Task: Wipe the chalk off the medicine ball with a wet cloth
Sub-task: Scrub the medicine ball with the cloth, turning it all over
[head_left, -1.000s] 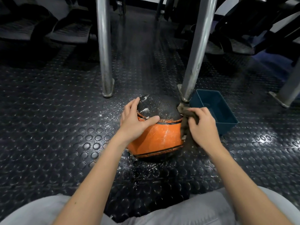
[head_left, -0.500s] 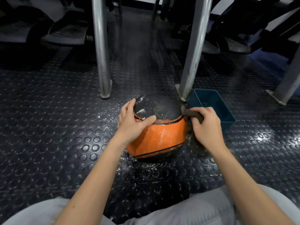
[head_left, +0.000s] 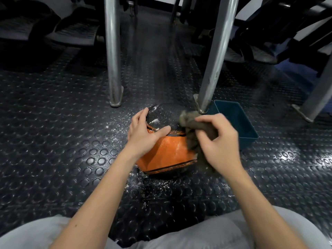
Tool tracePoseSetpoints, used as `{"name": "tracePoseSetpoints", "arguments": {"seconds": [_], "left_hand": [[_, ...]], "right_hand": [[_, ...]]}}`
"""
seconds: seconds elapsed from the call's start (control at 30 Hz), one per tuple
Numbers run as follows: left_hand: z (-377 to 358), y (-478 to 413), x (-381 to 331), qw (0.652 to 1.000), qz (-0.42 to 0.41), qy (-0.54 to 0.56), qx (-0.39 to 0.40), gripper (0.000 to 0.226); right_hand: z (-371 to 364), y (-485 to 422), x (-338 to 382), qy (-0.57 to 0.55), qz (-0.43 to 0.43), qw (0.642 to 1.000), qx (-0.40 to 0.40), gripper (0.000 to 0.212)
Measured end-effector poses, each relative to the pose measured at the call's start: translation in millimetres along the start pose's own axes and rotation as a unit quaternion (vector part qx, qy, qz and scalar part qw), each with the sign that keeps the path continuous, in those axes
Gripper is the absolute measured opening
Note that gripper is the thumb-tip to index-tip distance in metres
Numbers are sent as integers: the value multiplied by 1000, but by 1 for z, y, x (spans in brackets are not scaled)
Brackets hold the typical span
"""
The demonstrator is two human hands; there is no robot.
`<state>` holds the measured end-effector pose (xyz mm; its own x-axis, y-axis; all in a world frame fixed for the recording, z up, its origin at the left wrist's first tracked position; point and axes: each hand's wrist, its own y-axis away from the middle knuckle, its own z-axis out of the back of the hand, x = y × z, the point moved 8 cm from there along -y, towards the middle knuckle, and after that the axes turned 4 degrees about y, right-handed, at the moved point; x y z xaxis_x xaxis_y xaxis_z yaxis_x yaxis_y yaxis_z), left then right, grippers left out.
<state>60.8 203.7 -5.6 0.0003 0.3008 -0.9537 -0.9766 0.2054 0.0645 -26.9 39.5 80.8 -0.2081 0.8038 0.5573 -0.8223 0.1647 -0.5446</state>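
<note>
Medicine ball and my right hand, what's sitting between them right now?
The dark cloth: the right hand grips it against the upper right side of the medicine ball, as the head view shows.

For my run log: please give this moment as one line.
left hand rests on ball | right hand holds cloth against ball | chalk on floor
</note>
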Motion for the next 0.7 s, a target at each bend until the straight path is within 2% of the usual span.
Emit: {"name": "tracePoseSetpoints", "arguments": {"seconds": [0.07,0.1,0.23,0.3,0.33,0.4,0.47,0.53,0.63,0.7], "left_hand": [[0,0,0,1000,-6,-9,-9,85],[0,-1,-1,1000,-4,-9,-10,84],[-4,0,-1,1000,0,-22,-13,82],[2,2,-5,998,-41,23,-38,77],[7,4,-10,994,-76,60,-48,71],[7,8,-17,989,-137,50,-18,64],[-9,13,-23,979,-177,-77,63,67],[-22,17,-21,960,-186,-177,115,82],[-23,16,-17,957,-168,-205,117,97],[-20,15,-18,962,-159,-196,104,97]], "right_hand": [[-23,13,18,-1,58,996,72,25],[-31,16,13,9,57,994,91,24],[-14,1,-48,51,-102,992,50,24],[-9,0,-71,70,-172,980,68,24],[-10,1,-74,69,-177,979,74,25],[-13,1,-72,54,-170,981,77,25],[-18,-1,-74,27,-182,980,81,24],[-20,-6,-78,25,-191,979,73,23],[-17,-9,-68,66,-166,983,42,24],[-24,-3,-36,111,-79,990,35,26]]}}
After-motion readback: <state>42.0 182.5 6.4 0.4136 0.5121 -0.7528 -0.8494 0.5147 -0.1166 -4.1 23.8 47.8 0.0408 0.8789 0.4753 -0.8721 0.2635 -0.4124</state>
